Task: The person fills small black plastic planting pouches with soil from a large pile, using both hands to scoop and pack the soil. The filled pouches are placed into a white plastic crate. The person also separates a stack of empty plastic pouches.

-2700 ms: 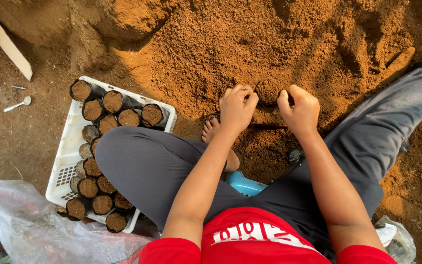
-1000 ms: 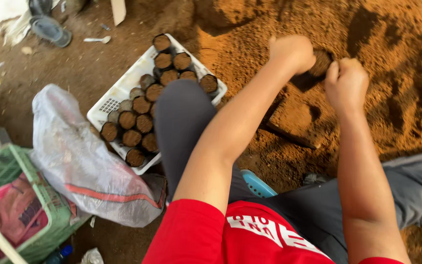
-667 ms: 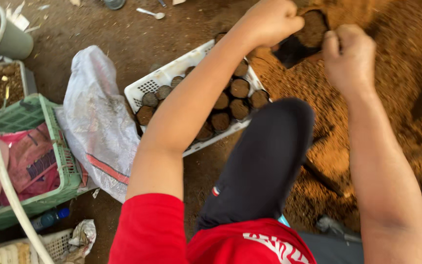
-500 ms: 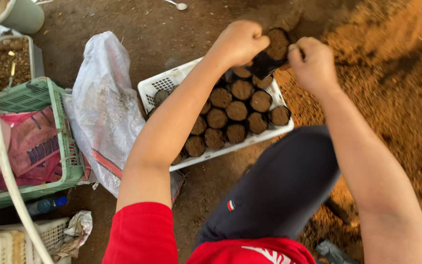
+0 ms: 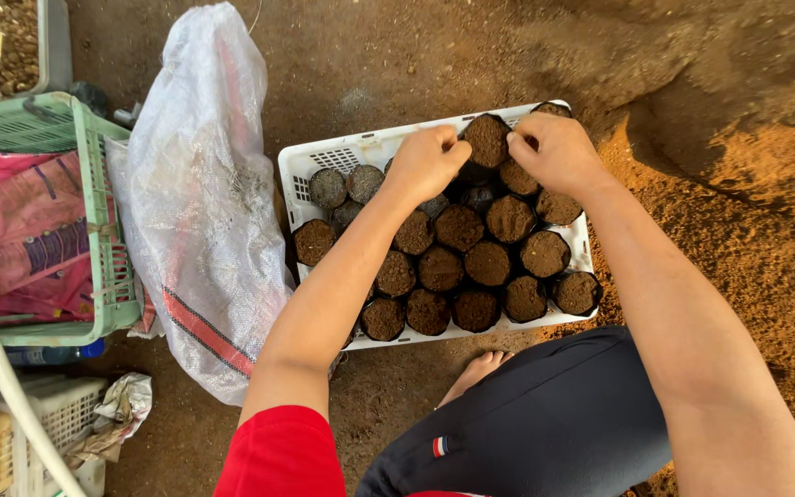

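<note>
A small black bag filled with brown soil (image 5: 487, 140) is gripped between my left hand (image 5: 427, 163) and my right hand (image 5: 558, 152), both closed on its rim. It hangs over the far side of a white slotted tray (image 5: 326, 157) on the dirt floor. Several other soil-filled black bags (image 5: 464, 267) stand packed in rows in that tray. The tray's far-left corner is bare. My forearms cross over part of the rows and hide some bags.
A white woven sack (image 5: 202, 198) lies left of the tray. Further left stands a green plastic basket (image 5: 103, 221) with pink packages. A heap of loose orange-brown soil (image 5: 747, 212) rises on the right. My dark-trousered knee (image 5: 545, 423) and bare foot (image 5: 476, 373) are below the tray.
Both hands lifted a filled bag from the soil heap and carried it left to the tray. The view swung left, bringing the sack and green basket into sight.
</note>
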